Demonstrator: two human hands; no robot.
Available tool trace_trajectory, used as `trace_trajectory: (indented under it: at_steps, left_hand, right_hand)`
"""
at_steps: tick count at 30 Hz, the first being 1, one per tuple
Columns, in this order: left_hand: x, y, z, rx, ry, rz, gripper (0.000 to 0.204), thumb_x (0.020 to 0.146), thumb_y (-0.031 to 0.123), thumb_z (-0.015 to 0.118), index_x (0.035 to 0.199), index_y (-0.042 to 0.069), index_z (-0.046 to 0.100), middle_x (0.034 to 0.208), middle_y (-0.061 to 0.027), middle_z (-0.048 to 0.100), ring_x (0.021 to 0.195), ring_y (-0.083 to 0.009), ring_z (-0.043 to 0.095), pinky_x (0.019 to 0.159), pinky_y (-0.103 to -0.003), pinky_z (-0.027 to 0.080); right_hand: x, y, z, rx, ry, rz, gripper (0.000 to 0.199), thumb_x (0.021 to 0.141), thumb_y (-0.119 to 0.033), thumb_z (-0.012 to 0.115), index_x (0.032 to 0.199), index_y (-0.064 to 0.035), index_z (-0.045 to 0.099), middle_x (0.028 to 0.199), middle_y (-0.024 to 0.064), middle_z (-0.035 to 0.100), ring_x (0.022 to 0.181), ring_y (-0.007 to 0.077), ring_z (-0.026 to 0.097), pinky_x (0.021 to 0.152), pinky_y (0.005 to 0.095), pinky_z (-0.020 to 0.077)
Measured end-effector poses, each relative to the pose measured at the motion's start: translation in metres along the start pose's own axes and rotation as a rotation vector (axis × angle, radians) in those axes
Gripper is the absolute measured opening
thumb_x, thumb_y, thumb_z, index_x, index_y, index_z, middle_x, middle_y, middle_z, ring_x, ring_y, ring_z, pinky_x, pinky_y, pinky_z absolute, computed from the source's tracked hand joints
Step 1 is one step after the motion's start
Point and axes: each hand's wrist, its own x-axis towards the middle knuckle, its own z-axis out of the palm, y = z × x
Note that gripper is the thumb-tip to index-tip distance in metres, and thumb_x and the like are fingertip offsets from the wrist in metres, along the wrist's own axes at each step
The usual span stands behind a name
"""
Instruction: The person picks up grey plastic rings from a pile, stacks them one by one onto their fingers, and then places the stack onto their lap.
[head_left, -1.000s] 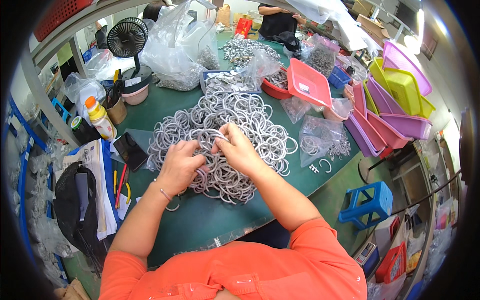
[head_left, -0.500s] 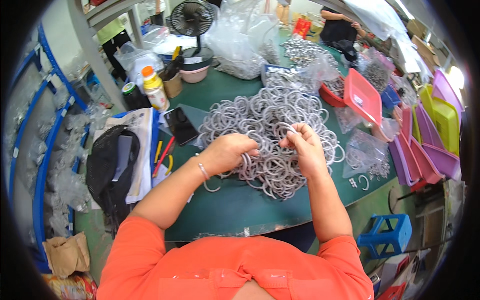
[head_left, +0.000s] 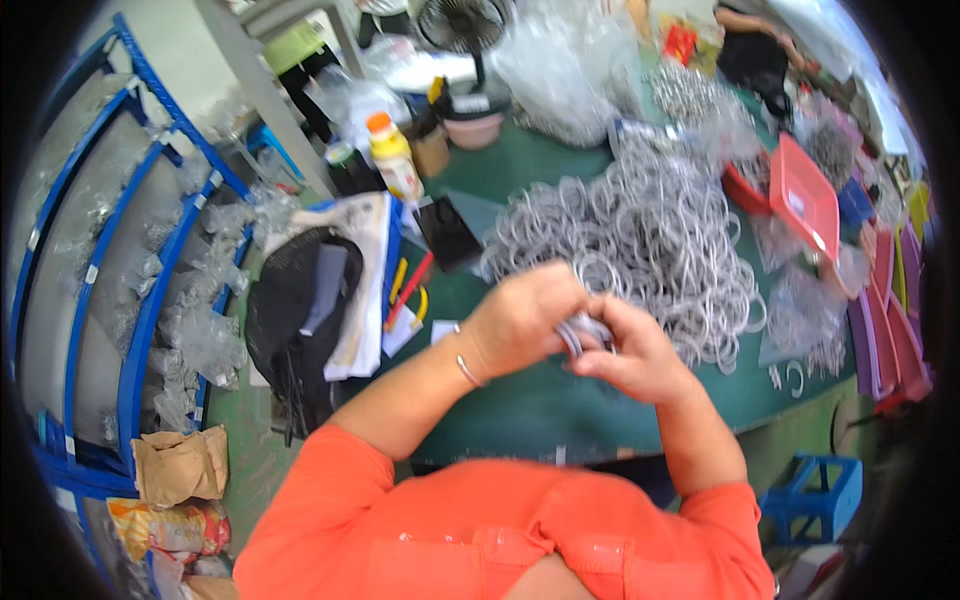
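A large heap of grey curved rings [head_left: 640,240] covers the middle of the green table [head_left: 520,410]. In front of its near left side my two hands meet. A few grey rings [head_left: 583,332] are gathered between them. My right hand [head_left: 640,345] is closed around these, thumb below and fingers above. My left hand [head_left: 530,312], back upward, is curled against the same rings; its fingertips are mostly hidden. A thin metal bangle [head_left: 469,371] circles my left wrist.
To the left lie a black mesh bag [head_left: 300,290], a dark phone [head_left: 447,233] and a red pen [head_left: 409,291]. A yellow bottle [head_left: 394,158] and a fan [head_left: 462,25] stand behind. At right are a red basket [head_left: 806,195], plastic bags [head_left: 805,305] and a blue stool [head_left: 815,497].
My hands were apart, each at the heap with fingers on rings. They have come together nearer my body with rings between them. The whole view has shifted left.
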Motion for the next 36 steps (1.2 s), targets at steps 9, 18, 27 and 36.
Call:
trace_trajectory:
  at_steps: [9, 18, 27, 36]
  left_hand:
    - [-0.051, -0.004, 0.033, -0.017, -0.072, -0.227, 0.037, 0.060, 0.009, 0.078, 0.092, 0.004, 0.060, 0.083, -0.0080, 0.062, 0.071, -0.0232, 0.061, 0.063, -0.030, 0.050]
    - [-0.087, -0.001, 0.041, -0.652, 0.148, -0.980, 0.016, 0.085, 0.001, 0.057, 0.099, 0.007, 0.054, 0.083, -0.0043, 0.063, 0.069, -0.0153, 0.064, 0.064, -0.029, 0.054]
    - [-0.096, -0.003, 0.041, -1.722, 0.337, -1.145, 0.011, 0.094, 0.017, 0.051, 0.102, 0.011, 0.053, 0.089, -0.0083, 0.064, 0.078, -0.0195, 0.068, 0.070, -0.033, 0.057]
    - [-0.087, 0.003, 0.032, -1.444, 0.333, -1.157, 0.012, 0.090, 0.018, 0.060, 0.095, 0.009, 0.053, 0.082, -0.0059, 0.060, 0.068, -0.0147, 0.063, 0.064, -0.030, 0.055]
  right_hand:
    - [-0.027, 0.049, 0.027, 0.128, 0.113, 0.185, 0.036, 0.074, -0.005, 0.074, 0.105, -0.0001, 0.055, 0.093, 0.0033, 0.059, 0.085, 0.0090, 0.054, 0.078, 0.0252, 0.0463]
    - [-0.039, 0.062, 0.025, -0.026, 0.437, 0.068, 0.028, 0.079, -0.008, 0.070, 0.105, -0.0016, 0.060, 0.102, 0.0088, 0.058, 0.095, 0.0167, 0.058, 0.081, 0.0285, 0.0494]
    - [0.019, 0.050, -0.020, -1.177, 0.396, -0.364, 0.010, 0.071, -0.007, 0.068, 0.079, -0.0034, 0.062, 0.084, 0.0080, 0.060, 0.080, 0.0300, 0.055, 0.070, 0.0397, 0.0459]
    - [0.027, 0.016, -0.050, -0.648, 0.650, -0.041, 0.014, 0.087, -0.013, 0.058, 0.083, 0.0000, 0.062, 0.072, 0.0091, 0.064, 0.059, 0.0183, 0.057, 0.058, 0.0310, 0.0461]
